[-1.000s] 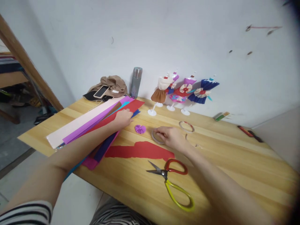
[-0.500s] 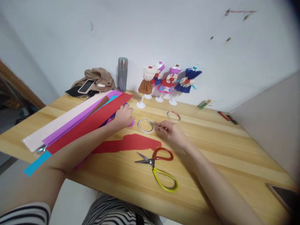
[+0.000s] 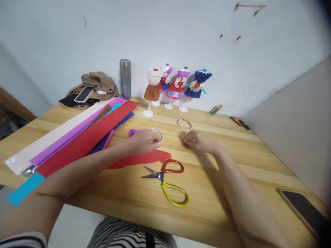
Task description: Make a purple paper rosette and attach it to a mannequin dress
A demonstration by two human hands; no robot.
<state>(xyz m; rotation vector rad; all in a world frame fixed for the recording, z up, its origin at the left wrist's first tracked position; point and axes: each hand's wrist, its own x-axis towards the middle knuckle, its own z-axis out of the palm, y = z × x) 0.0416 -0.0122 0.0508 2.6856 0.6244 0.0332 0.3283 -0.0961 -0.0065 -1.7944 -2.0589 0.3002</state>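
My left hand [image 3: 144, 141] is closed with curled fingers at the near side of a white tape roll [image 3: 162, 133], partly covering it; what it pinches, if anything, is hidden. A purple pleated paper piece [image 3: 133, 132] lies beside that hand. My right hand [image 3: 199, 140] is pinched low over the table to the right, a small purple bit showing at its fingertips, too small to name. Between my forearms lie open scissors [image 3: 160, 176] with one red and one yellow handle. Red paper [image 3: 144, 158] rests behind them. A second tape roll [image 3: 184, 124] lies farther back.
Long coloured paper strips [image 3: 85, 137] are stacked at left. Small dress stands [image 3: 148, 113] with paper dresses line the wall beside a thermos [image 3: 125, 79]. A brown cloth [image 3: 100, 82] and a phone [image 3: 84, 94] lie back left; another phone [image 3: 300, 210] is at right.
My left hand has moved right from the paper stack to the white tape roll, uncovering blue strips. My right hand has shifted right, away from that roll. The view has turned slightly right.
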